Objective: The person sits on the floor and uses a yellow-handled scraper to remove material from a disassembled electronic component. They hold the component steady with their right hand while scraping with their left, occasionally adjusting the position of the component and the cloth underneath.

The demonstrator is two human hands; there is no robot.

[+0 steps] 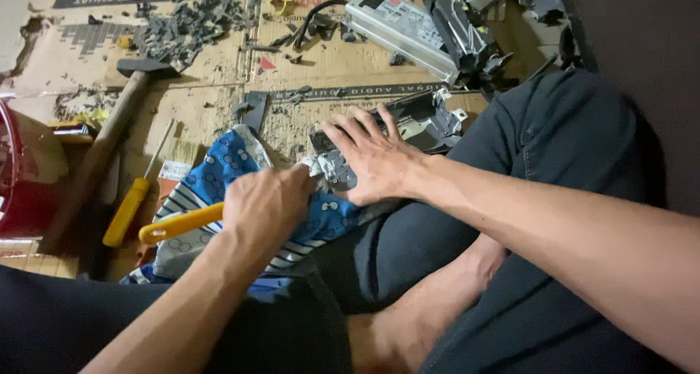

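Head view: left hand point(266, 206) grips yellow-handled tool point(180, 224); right hand point(368, 159) presses metal bracket point(423, 122).

Screwdriver point(179, 224) tip (under the fist) hidden; red object point(18, 192) edge-cropped.

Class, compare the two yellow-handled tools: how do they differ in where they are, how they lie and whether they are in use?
The held tool is gripped in the left hand over the blue cloth, lying nearly level. The loose screwdriver lies untouched on the cardboard, slanting steeply, shaft showing. Both have yellow handles.
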